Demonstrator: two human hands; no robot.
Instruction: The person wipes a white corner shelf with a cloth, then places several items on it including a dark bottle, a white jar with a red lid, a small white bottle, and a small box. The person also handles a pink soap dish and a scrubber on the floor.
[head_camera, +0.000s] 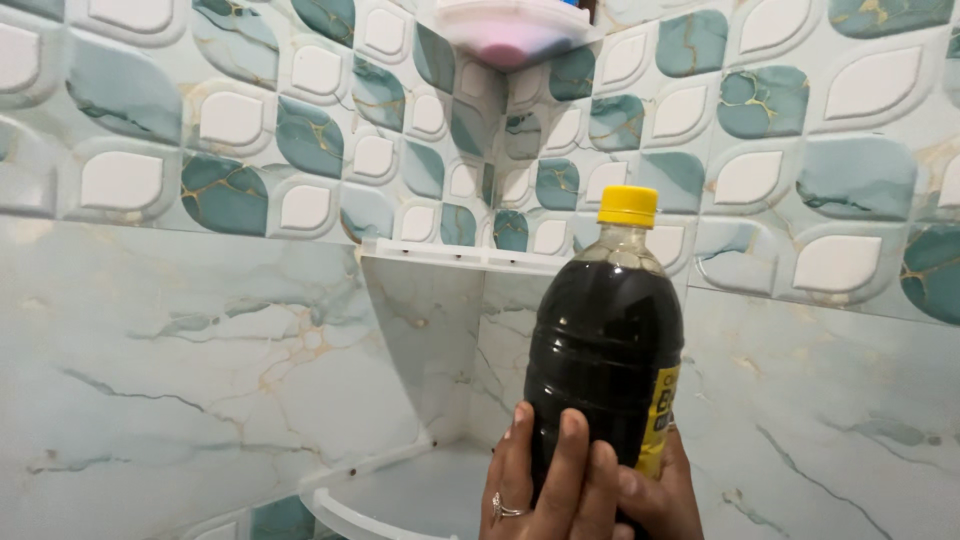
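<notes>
My left hand (560, 480) grips the lower part of a plastic bottle (605, 340) from the front, fingers pointing up and the thumb side showing at the bottle's right. One finger wears a ring. The bottle is upright, full of dark liquid, with a yellow cap (627, 205) and a yellow label on its right side. It is held in front of a tiled corner, to the right of the white corner shelves. My right hand is out of view.
Three white corner shelves are fixed in the wall corner: a top one (510, 30) holding a pink item, a middle one (450, 255), and a lower one (370, 500) by my hand. The walls are teal and white patterned tile above marbled tile.
</notes>
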